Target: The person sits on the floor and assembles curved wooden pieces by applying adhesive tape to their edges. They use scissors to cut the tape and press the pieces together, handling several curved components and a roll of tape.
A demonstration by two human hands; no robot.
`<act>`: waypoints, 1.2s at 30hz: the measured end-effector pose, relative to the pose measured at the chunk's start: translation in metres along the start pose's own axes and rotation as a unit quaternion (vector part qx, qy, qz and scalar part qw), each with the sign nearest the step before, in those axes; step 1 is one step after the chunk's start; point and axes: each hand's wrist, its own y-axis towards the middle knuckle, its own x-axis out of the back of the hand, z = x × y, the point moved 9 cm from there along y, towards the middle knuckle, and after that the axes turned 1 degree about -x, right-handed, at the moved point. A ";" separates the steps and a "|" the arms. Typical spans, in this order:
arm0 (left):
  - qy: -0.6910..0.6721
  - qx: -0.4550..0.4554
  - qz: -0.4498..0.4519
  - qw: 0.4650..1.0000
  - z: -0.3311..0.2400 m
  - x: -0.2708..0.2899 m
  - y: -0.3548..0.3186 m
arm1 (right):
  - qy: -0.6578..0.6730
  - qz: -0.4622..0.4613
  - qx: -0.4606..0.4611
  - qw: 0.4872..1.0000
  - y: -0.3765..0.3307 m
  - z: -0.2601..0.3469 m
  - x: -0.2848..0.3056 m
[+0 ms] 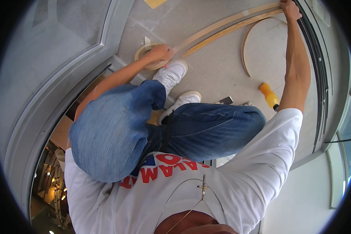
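Observation:
A long pale flat strip stretches in a gentle curve across the floor between my two hands. My left hand is closed on its near end, slightly blurred, beside a pale beige roll with a torn white bit at its rim. At the far right, my right hand grips the other end by the dark-edged track, its fingertips partly hidden. Just below the pale strip lies a wood-grained strip, close alongside it.
A thin curved strip lies on the grey floor. Nearer me are an orange bottle and a dark phone-like object. A grey-framed glass panel stands at left; dark curved tracks run along the right.

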 end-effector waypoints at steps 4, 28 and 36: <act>-0.026 0.024 0.030 0.999 -0.004 -0.013 0.000 | -0.019 -0.002 -0.009 1.000 0.002 -0.009 -0.007; -0.058 0.064 -0.032 0.996 0.011 -0.016 -0.002 | 0.130 0.046 -0.081 0.987 0.005 -0.026 -0.022; -0.079 0.077 -0.050 0.993 0.012 -0.015 -0.004 | 0.126 0.024 -0.088 0.988 0.006 -0.028 -0.023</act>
